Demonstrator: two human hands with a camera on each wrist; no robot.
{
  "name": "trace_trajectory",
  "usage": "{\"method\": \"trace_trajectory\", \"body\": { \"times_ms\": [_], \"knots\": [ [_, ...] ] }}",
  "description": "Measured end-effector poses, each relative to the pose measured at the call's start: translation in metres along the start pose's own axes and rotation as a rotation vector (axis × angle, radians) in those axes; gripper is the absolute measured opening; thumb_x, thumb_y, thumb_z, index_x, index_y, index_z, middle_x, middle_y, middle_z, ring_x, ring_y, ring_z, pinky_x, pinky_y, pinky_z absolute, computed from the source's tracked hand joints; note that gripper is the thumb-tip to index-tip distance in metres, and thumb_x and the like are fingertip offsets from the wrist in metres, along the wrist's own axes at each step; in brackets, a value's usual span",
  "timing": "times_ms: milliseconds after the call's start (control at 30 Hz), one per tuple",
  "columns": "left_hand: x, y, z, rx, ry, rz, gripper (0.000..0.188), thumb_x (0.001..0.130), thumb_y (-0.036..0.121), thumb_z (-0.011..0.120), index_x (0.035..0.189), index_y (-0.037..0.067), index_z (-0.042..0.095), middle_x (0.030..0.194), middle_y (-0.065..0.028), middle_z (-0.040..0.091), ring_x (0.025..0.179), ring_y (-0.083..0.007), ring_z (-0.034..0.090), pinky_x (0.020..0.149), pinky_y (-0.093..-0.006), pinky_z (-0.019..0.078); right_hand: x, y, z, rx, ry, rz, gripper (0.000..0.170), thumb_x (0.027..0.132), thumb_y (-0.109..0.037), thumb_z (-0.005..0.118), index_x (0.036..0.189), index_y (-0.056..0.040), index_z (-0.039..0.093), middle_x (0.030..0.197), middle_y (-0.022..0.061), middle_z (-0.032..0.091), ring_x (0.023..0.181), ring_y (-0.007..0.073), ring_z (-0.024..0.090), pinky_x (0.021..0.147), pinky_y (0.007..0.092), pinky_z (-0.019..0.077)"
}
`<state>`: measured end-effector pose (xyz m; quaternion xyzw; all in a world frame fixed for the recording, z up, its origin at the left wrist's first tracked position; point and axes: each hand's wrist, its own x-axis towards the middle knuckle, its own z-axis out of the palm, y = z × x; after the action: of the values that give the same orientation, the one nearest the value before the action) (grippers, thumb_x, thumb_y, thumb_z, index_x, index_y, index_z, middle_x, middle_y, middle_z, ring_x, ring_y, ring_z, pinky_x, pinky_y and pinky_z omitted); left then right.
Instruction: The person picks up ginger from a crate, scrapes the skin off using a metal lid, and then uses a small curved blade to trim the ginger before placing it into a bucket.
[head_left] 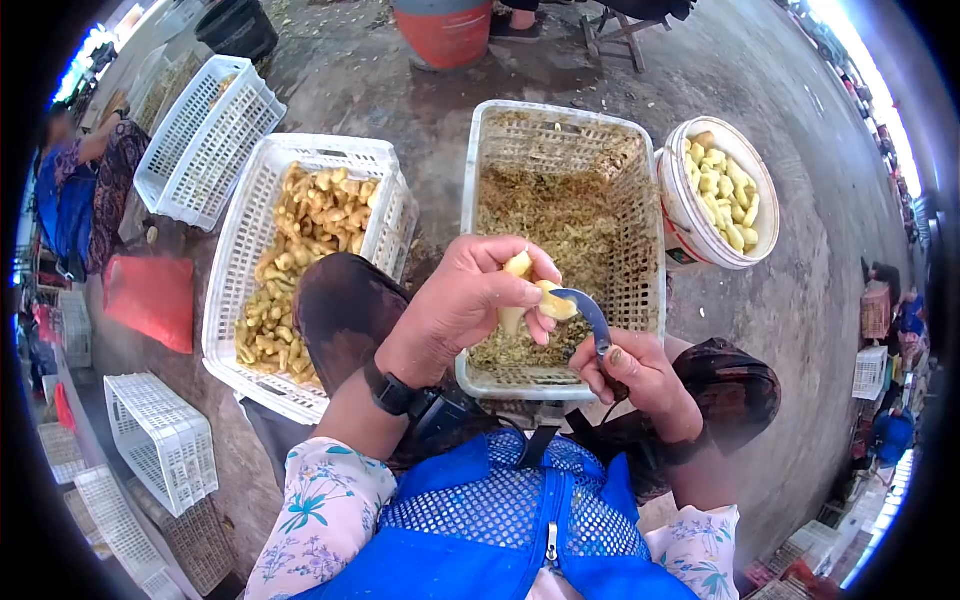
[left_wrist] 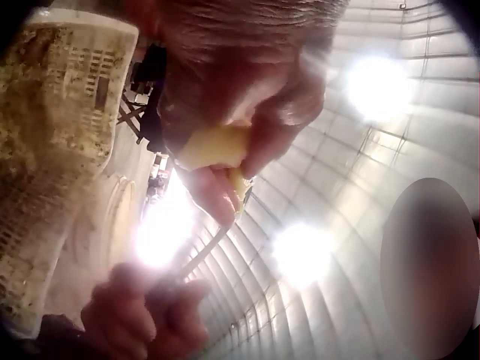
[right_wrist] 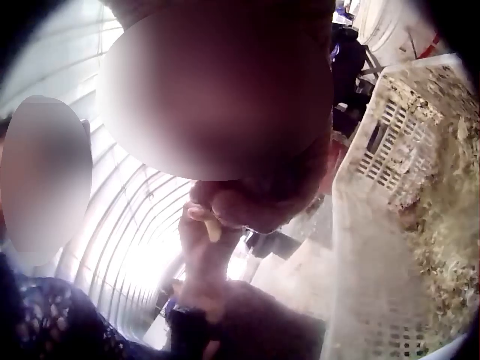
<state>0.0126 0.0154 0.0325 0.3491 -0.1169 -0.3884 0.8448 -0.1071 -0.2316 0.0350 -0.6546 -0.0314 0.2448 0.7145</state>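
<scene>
My left hand (head_left: pixel 478 290) grips a piece of ginger (head_left: pixel 556 304) with yellow, bare-looking flesh, held over the crate of peelings. In my right hand (head_left: pixel 640 375) is a small curved knife (head_left: pixel 592 318), its blade reaching to the ginger's right end. The left wrist view shows the yellow ginger (left_wrist: pixel 217 146) between the left fingers, with the thin blade (left_wrist: pixel 204 253) running down to the right hand (left_wrist: pixel 142 319). Blurring covers much of the right wrist view, though a bit of ginger (right_wrist: pixel 212 228) shows at the fingers.
The peelings crate (head_left: pixel 650 220) stands between my knees. At left, a white crate (head_left: pixel 235 250) holds ginger; at right, a white bucket (head_left: pixel 680 245) holds paler yellow ginger. A red bag (head_left: pixel 150 300) and another crate (head_left: pixel 160 445) lie farther left. A person (head_left: pixel 85 190) sits at far left.
</scene>
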Motion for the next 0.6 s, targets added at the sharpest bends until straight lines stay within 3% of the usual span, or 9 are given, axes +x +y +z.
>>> {"method": "trace_trajectory", "body": {
  "times_ms": [333, 600],
  "knots": [
    [-0.001, -0.001, 0.002, 0.161, 0.061, 0.052, 0.022, 0.086, 0.000, 0.066, 0.105, -0.009, 0.067, 0.088, -0.0168, 0.073, 0.072, -0.0234, 0.073, 0.067, -0.0348, 0.0627, 0.002, 0.002, 0.003, -0.088, 0.084, 0.040, 0.047, 0.108, -0.040, 0.049, 0.105, 0.0041, 0.065, 0.067, 0.0012, 0.058, 0.055, 0.0081, 0.053, 0.052, 0.0247, 0.0408],
    [-0.002, -0.006, 0.003, 0.126, 0.084, 0.020, 0.020, 0.085, -0.001, 0.066, 0.104, -0.009, 0.068, 0.088, -0.0161, 0.072, 0.071, -0.0225, 0.073, 0.065, -0.0342, 0.0627, -0.009, -0.006, 0.002, -0.016, 0.018, 0.117, 0.049, 0.108, -0.042, 0.050, 0.104, 0.0041, 0.065, 0.065, 0.0007, 0.057, 0.054, 0.0085, 0.051, 0.051, 0.0248, 0.0388]
  ]
}}
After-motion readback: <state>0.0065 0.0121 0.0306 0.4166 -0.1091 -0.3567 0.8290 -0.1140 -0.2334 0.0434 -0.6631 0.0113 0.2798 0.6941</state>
